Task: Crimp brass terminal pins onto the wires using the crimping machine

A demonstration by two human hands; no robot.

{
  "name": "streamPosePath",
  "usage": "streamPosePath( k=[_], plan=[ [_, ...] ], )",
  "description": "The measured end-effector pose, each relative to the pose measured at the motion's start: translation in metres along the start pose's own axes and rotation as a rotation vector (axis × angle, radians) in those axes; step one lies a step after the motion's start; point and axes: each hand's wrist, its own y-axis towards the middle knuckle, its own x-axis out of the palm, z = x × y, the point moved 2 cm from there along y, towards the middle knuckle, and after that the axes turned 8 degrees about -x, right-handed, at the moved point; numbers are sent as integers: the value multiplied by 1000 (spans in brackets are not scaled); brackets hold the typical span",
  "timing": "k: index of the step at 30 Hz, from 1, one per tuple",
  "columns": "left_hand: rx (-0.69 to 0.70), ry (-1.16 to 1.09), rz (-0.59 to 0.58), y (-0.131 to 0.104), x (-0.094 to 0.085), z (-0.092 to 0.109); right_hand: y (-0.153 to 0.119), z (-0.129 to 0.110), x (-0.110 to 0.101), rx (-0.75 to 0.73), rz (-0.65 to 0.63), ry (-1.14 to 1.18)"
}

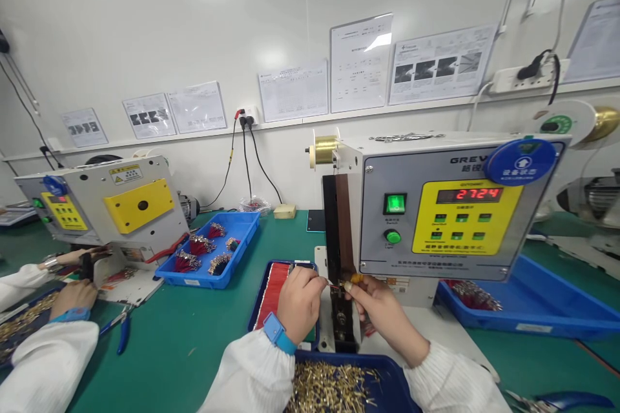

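My left hand [300, 300], with a blue wrist strap [279, 333], pinches a thin wire [332, 284] and points it toward the front of the machine [436, 206]. My right hand [380, 310] meets it there with thumb and index finger pressed together; what they hold is too small to make out. A yellow cover [357, 278] sits on one right fingertip. Both hands are at the dark upright slot [332, 219] of the machine. Under my left hand is a tray of red wires [275, 293]. A dark blue tray [393, 368] of small gold metal terminals [334, 387] lies below my hands.
At right, a blue bin [523, 322] holds red wire bundles [472, 295]; pliers [566, 402] lie in front. Another blue bin [208, 281] with several bundles stands left of centre. Farther left, a co-worker's hands [72, 300] work at a second machine [106, 200], near pliers [123, 329].
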Motion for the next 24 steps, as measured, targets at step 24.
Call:
streamPosePath(
  k=[24],
  plan=[
    [15, 4, 29, 1, -1, 1, -4, 2, 6, -14, 99, -73]
  ],
)
